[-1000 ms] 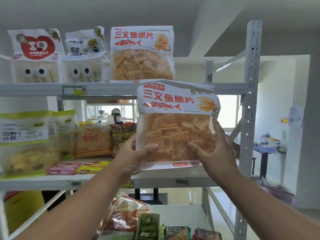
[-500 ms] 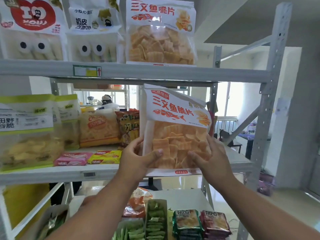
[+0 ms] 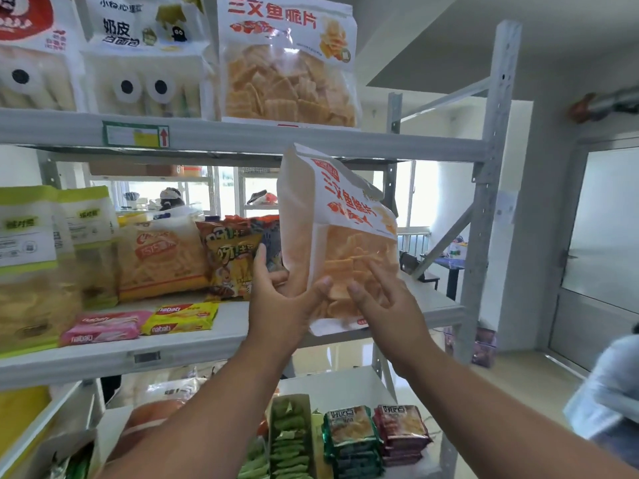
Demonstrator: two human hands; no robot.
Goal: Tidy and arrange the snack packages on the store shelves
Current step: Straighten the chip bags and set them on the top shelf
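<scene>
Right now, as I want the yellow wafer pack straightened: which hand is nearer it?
Left. The left hand grips the crisp bag right of the yellow wafer pack; the right hand is farther right.

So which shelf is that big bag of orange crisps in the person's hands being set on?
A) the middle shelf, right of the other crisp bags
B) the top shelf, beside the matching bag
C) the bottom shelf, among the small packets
A: the bag of orange crisps, held by the left hand and right hand, stands at the middle shelf, below the matching bag up top.
</scene>
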